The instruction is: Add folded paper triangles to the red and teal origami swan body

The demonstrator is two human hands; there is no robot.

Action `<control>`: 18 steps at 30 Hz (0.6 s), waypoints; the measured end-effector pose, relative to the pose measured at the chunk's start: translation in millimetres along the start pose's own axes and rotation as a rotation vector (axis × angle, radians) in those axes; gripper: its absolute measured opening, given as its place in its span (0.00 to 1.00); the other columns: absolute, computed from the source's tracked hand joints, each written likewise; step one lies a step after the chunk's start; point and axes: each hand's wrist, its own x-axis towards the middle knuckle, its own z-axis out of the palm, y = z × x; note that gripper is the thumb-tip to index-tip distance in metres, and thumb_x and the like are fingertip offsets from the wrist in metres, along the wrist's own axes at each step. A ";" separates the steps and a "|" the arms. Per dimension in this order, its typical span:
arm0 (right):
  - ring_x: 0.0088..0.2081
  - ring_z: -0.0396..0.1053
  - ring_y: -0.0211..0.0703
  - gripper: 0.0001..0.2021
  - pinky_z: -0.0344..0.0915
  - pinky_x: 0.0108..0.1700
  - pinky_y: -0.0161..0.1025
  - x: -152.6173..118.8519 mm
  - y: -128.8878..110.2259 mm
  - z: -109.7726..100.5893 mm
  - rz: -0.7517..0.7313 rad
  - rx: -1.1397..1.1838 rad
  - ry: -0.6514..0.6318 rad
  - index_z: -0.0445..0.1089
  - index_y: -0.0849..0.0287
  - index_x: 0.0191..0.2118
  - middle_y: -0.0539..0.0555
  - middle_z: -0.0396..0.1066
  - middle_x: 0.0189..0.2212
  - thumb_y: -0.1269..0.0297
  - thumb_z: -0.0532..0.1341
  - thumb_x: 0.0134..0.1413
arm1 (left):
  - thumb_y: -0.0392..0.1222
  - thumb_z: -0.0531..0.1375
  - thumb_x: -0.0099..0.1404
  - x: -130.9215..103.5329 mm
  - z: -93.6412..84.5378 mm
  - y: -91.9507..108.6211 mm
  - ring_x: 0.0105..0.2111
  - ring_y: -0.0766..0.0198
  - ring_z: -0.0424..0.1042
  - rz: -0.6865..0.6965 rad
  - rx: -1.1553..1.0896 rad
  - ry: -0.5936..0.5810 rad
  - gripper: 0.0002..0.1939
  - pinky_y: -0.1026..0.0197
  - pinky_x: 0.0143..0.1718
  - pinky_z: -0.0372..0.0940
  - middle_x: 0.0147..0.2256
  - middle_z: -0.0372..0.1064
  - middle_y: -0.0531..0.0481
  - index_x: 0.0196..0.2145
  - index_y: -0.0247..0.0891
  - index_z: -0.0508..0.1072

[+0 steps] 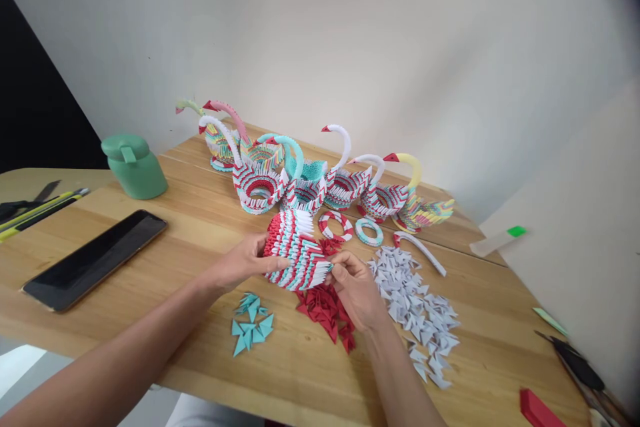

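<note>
A rounded body of folded paper pieces (295, 250), striped red, white and teal, is held above the table. My left hand (247, 259) grips its left side, thumb across the front. At its right edge, my right hand (353, 283) pinches a small teal piece (329, 267) against the white tips. Below lie a pile of red folded pieces (325, 310) and a smaller teal pile (251, 323). White folded pieces (415, 307) spread to the right of my right hand. Behind are a red-and-white ring (335, 214) and a teal-and-white ring (369, 231).
Several paper swans (257, 187) stand in a row at the back. A white curved neck (423, 250) lies right of the rings. A phone (95, 259) and a green container (134, 170) are at left; scissors (577, 363) and a red object (540, 408) at right.
</note>
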 end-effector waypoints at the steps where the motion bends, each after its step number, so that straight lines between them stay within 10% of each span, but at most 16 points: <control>1: 0.23 0.64 0.37 0.16 0.61 0.29 0.35 0.0 0.2 -0.8 0.001 -0.013 0.006 0.73 0.57 0.28 0.47 0.69 0.20 0.51 0.73 0.39 | 0.48 0.66 0.57 0.0 0.4 0.8 0.34 0.60 0.73 0.001 -0.001 0.005 0.18 0.60 0.36 0.66 0.38 0.76 0.46 0.41 0.34 0.74; 18: 0.30 0.67 0.41 0.15 0.64 0.30 0.37 -0.9 -15.7 -8.6 -0.101 -0.330 0.093 0.75 0.55 0.36 0.52 0.73 0.30 0.49 0.64 0.53 | 0.47 0.68 0.55 3.0 -2.2 3.3 0.33 0.59 0.73 0.046 -0.014 0.180 0.18 0.60 0.35 0.66 0.34 0.77 0.47 0.39 0.33 0.74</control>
